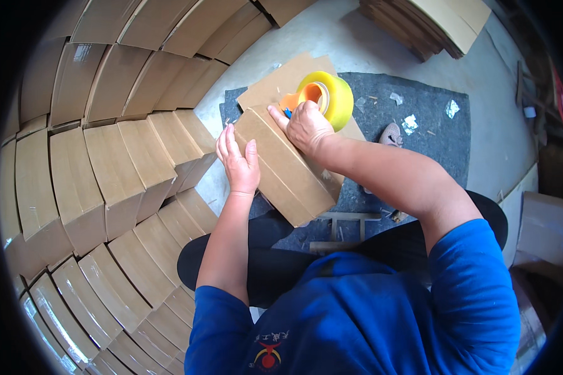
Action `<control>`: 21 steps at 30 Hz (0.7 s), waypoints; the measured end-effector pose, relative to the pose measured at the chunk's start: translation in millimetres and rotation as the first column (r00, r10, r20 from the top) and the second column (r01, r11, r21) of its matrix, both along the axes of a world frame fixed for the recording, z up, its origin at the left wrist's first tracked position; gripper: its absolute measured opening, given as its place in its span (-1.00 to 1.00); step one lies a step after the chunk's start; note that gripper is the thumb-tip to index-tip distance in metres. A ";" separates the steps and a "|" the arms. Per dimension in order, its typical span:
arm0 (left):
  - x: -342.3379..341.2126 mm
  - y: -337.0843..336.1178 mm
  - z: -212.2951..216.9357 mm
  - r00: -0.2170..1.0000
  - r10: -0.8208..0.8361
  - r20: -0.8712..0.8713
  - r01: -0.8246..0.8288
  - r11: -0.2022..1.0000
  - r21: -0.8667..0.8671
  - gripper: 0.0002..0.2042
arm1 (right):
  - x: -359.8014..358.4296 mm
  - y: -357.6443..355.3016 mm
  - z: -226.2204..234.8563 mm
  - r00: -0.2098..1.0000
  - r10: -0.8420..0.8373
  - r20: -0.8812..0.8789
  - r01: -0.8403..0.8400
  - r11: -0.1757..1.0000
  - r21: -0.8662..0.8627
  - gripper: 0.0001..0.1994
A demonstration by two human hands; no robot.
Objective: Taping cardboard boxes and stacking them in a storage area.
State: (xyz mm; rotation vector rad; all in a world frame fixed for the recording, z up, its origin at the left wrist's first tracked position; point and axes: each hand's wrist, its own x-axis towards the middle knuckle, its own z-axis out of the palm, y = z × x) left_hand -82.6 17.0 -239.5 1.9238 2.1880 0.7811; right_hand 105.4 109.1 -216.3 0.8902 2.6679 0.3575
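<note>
A brown cardboard box (pixel 288 172) stands tilted in front of me, between my two hands. My left hand (pixel 239 165) lies against its left side with the fingers stretched out, holding nothing. At the box's far end, my right hand (pixel 309 128) is wrapped round an orange tape dispenser (pixel 290 101) with a blue part near the fingers. A large roll of yellow tape (pixel 339 103) sits on the dispenser. My right index finger reaches onto the box's edge. Part of the dispenser's grip is hidden by my hand.
Closed cardboard boxes (pixel 75 181) are stacked in rows along the left. Flattened cardboard (pixel 453 22) is piled at the far right. A dark mat (pixel 441 134) with white scraps (pixel 410 124) covers the floor. Below the box is a slatted frame (pixel 350 217).
</note>
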 end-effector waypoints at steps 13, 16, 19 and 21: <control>31.8 67.3 33.5 0.919 0.384 -0.090 -0.395 0.891 -0.226 -0.39 | 127.8 -39.4 47.9 0.915 -0.075 0.396 0.278 0.829 -0.486 -0.68; 34.2 68.7 43.9 0.929 0.352 -0.117 -0.368 0.829 -0.421 -0.38 | 135.3 -44.5 51.4 0.912 -0.282 0.298 0.402 0.760 -0.511 -0.68; 25.1 50.3 40.9 0.918 0.393 -0.056 -0.379 0.824 -0.420 -0.40 | 137.4 -40.1 47.7 0.902 -0.386 0.194 0.432 0.794 -0.428 -0.69; 21.9 34.0 39.5 0.918 0.395 -0.028 -0.368 0.827 -0.424 -0.42 | 138.9 -30.5 55.1 0.889 -0.393 0.237 0.458 0.780 -0.427 -0.67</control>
